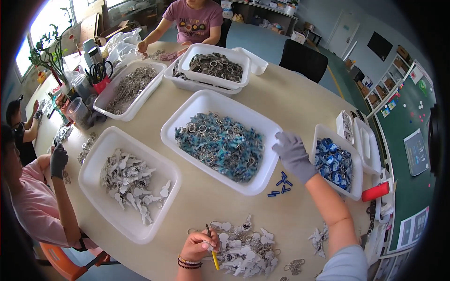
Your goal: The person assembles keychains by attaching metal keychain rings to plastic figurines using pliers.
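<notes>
My left hand (200, 244), wearing beaded bracelets, is closed around a slim yellow-and-black tool (215, 260); its exact kind is unclear. Just right of it lies a heap of white keychains (248, 250) with metal rings. My right hand (296, 154), in a grey glove, reaches to the right rim of the big white tub (253, 188). Its fingers are closed over that rim. Inside the tub is a pile of teal-blue keychains (220, 145) with rings. Several small dark-blue pieces (281, 184) lie on the table below my right hand.
A tub of white keychains (133, 229) stands left, one of blue keychains (333, 164) right. Tubs of metal rings (129, 91) and dark keychains (213, 68) stand farther back. Co-workers sit at the left and far side. A red cylindrical object (375, 192) lies at the right edge.
</notes>
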### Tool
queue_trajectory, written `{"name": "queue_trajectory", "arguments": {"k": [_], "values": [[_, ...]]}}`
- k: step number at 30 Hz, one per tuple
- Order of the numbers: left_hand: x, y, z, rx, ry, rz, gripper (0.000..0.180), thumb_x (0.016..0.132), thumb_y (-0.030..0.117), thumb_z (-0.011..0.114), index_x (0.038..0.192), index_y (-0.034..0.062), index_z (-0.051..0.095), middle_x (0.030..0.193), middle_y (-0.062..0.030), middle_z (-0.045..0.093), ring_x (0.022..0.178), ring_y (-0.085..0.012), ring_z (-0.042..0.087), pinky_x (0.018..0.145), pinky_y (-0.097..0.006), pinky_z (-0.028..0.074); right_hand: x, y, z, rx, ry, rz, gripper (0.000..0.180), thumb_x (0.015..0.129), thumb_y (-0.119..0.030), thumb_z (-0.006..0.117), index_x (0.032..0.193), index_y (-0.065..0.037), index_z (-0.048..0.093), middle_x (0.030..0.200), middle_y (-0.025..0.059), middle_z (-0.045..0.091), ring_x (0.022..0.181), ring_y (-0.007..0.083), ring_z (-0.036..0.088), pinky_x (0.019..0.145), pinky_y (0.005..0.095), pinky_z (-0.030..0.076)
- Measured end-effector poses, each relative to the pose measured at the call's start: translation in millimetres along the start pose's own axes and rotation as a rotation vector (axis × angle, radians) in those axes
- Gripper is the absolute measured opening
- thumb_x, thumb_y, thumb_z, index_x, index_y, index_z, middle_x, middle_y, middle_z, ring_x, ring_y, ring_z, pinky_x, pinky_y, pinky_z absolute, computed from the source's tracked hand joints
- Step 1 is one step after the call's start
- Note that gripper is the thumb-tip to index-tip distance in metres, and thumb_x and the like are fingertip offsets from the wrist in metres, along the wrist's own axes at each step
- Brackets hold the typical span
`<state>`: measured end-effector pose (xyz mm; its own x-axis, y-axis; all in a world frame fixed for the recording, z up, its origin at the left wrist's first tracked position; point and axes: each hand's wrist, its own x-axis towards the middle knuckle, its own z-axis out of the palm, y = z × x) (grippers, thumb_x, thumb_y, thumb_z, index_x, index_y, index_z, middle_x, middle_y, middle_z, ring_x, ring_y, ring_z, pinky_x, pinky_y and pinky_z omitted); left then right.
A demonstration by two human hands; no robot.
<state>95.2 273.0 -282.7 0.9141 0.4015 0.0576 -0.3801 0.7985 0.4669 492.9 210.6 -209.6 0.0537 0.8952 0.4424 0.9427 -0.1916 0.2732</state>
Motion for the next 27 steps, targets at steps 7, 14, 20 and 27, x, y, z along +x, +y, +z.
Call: {"name": "queue_trajectory", "arguments": {"k": [7,14,20,27], "values": [[10,-2,-4,-0.022,-0.034,-0.021,0.017,0.081,0.012,0.065,0.087,-0.0039,0.067,0.086,-0.0121,0.052,0.074,-0.0263,0.056,0.065,-0.038,0.047,53,2,66,-0.019,-0.145,0.099,0.020,0.078,-0.012,0.052,0.092,-0.016,0.065,0.113,0.0031,0.057,0.116,0.0265,0.047,0.091,0.0373,0.046],[6,1,-6,0.056,-0.029,0.026,0.018,0.079,0.015,0.065,0.081,-0.0028,0.063,0.082,-0.0127,0.052,0.063,-0.0241,0.052,0.054,-0.035,0.044,77,-22,49,0.265,-0.100,0.236,0.055,0.087,-0.012,0.051,0.139,-0.015,0.034,0.143,0.0200,0.028,0.130,0.0365,0.035,0.104,0.0424,0.036],[6,-10,-9,0.123,-0.079,0.097,0.015,0.085,0.018,0.059,0.081,0.0037,0.055,0.080,-0.0081,0.047,0.054,-0.0173,0.045,0.048,-0.031,0.037,-128,73,-134,0.214,-0.300,0.498,0.064,0.075,-0.029,0.071,0.131,-0.012,0.046,0.136,0.0136,0.041,0.125,0.0316,0.041,0.104,0.0397,0.034],[2,-6,2,0.103,-0.008,0.037,0.019,0.083,0.018,0.068,0.081,0.0007,0.059,0.092,-0.0099,0.048,0.073,-0.0170,0.048,0.056,-0.030,0.044,-317,123,-158,-0.175,-0.726,0.627,0.030,0.066,-0.029,0.069,0.088,-0.010,0.064,0.101,0.0074,0.058,0.106,0.0278,0.050,0.103,0.0405,0.033]]}}
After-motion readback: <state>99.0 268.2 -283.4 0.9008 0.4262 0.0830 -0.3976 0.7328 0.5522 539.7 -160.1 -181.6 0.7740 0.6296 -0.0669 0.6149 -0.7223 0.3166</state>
